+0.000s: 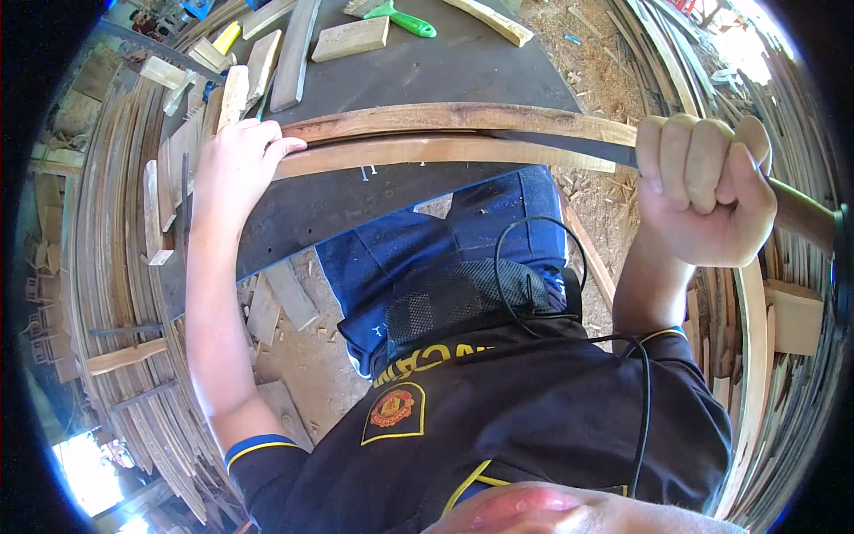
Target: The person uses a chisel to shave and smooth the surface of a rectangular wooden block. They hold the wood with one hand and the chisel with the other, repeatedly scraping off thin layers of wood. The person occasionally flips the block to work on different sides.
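Two long, narrow wooden strips, an upper one (463, 116) and a lower one (427, 151), lie side by side across the dark tabletop, with a narrow gap between them. My left hand (238, 160) is closed over their left ends, thumb pressing on top. At the right, my right hand (703, 187) is a fist around a tool. Its dark, flat, tapering blade (578, 149) runs left into the gap, and a wooden handle (801, 214) shows beyond the fist. The tool's exact kind is unclear. Whether the fist also touches the upper strip cannot be made out.
The dark table (382, 76) carries a green-handled brush (405, 20), a wood block (350, 40), several offcuts and two small nails or screws below the strips. Stacked boards (124, 222) stand at the left, more at the right. Shavings cover the floor (587, 53). A black cable (645, 418) hangs over my shirt.
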`<action>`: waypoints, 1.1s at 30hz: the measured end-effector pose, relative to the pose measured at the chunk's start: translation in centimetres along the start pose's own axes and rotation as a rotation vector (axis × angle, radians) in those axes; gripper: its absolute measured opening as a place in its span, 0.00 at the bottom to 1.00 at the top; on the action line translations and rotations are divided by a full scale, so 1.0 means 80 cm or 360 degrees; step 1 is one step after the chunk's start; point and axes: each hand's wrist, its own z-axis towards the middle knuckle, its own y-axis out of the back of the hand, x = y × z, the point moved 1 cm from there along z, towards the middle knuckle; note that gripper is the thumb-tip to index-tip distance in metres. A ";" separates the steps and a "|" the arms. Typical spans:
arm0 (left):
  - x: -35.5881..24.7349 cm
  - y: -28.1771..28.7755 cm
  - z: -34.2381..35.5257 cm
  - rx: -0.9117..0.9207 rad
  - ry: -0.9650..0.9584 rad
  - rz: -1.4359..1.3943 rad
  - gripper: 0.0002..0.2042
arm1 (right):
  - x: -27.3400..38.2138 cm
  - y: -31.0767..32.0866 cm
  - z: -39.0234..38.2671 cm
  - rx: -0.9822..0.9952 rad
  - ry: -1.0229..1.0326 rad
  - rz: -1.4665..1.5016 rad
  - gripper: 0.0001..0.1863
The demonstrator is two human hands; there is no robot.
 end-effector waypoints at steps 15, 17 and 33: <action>0.007 -0.008 0.006 0.0059 -0.0018 -0.0053 0.15 | -0.003 -0.021 0.045 0.0909 0.0003 -0.0077 0.16; 0.009 -0.006 0.002 0.0109 0.0029 -0.0040 0.17 | -0.010 -0.023 0.032 0.0737 0.0017 -0.0051 0.18; -0.048 0.020 -0.005 0.0159 0.0174 -0.0215 0.20 | -0.014 -0.052 -0.005 0.0742 0.0193 -0.0377 0.11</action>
